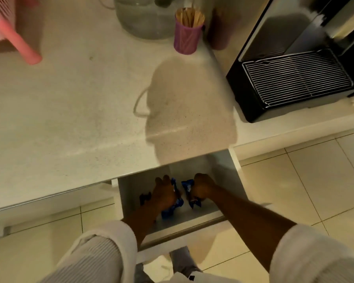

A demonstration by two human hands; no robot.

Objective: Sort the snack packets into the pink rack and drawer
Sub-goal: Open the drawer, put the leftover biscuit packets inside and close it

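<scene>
Below the counter edge a white drawer (208, 216) is pulled out, and both my hands reach into it. My left hand (164, 194) is spread over several blue snack packets (170, 211) on the drawer floor, its fingers curled around them. My right hand (201, 187) is closed on another blue snack packet (187, 187) that sticks out to its left. Part of the packets is hidden under my hands. A corner of the pink rack (10, 31) shows at the top left on the counter.
On the beige counter (80, 109) stand a purple cup of wooden sticks (188, 31), a clear glass jug (145, 19) behind it and a black machine with a wire drip grille (294, 78) at right. Tiled floor (294, 180) lies below.
</scene>
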